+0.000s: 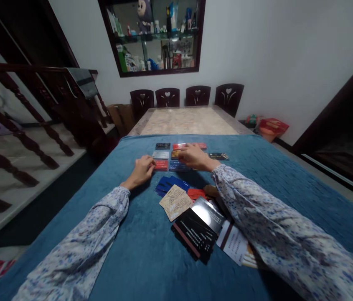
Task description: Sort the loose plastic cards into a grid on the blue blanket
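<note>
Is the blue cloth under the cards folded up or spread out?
Spread out: the blue cloth lies broadly beneath the cards, with pale tabletop showing beyond its far edge.

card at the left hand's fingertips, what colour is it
The card by the left hand is red with pale markings, seen in the head view.

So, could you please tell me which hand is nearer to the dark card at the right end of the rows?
Right: the right hand is just left of the dark card; the left hand is farther left, by a red card.
</note>
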A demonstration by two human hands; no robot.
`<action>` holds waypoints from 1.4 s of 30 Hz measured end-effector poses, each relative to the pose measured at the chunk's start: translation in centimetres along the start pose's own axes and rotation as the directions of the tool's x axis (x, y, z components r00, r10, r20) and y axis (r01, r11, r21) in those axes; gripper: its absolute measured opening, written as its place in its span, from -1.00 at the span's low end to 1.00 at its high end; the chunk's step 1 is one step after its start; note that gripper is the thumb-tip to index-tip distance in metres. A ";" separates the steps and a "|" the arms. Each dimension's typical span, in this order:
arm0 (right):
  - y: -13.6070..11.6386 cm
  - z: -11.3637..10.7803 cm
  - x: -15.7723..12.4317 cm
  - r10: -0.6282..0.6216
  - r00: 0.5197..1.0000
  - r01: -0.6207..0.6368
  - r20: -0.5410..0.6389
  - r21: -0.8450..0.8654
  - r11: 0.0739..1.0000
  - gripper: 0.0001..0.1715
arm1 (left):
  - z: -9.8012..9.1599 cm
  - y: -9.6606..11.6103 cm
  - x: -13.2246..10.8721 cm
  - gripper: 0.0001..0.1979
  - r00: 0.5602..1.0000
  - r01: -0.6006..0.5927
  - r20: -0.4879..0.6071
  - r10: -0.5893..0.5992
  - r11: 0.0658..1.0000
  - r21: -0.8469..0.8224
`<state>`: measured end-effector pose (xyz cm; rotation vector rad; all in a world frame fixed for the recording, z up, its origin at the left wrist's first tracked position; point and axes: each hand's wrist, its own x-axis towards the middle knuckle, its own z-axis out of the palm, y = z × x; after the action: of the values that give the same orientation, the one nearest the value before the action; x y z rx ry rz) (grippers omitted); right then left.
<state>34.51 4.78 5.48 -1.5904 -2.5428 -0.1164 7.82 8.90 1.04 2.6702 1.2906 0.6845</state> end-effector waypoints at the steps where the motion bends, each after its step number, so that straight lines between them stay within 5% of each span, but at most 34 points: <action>1: -0.2 0.0 -0.5 -0.008 1.000 0.008 0.005 0.005 1.000 -0.70 | 0.0 0.2 -0.4 -0.86 1.000 -0.003 -0.002 0.003 1.000 0.001; 15: -2.9 0.6 -4.7 -0.089 0.996 0.088 0.004 0.124 0.988 -0.73 | 0.2 4.0 -5.6 -0.85 0.999 -0.050 -0.001 0.050 0.998 -0.022; 27: -2.9 4.0 -4.8 -0.243 0.965 0.260 -0.097 0.237 0.936 -0.69 | 1.0 5.6 -7.9 -0.87 0.989 -0.145 -0.021 0.144 0.988 -0.043; 42: -3.2 4.6 -5.7 -0.373 0.922 0.388 -0.109 0.308 0.869 -0.74 | -0.4 7.9 -9.9 -0.74 0.965 -0.245 0.110 0.239 0.968 0.051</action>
<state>33.75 -1.06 0.05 -0.9459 -2.6346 0.2142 7.95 -3.71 0.12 2.9032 0.9873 0.5287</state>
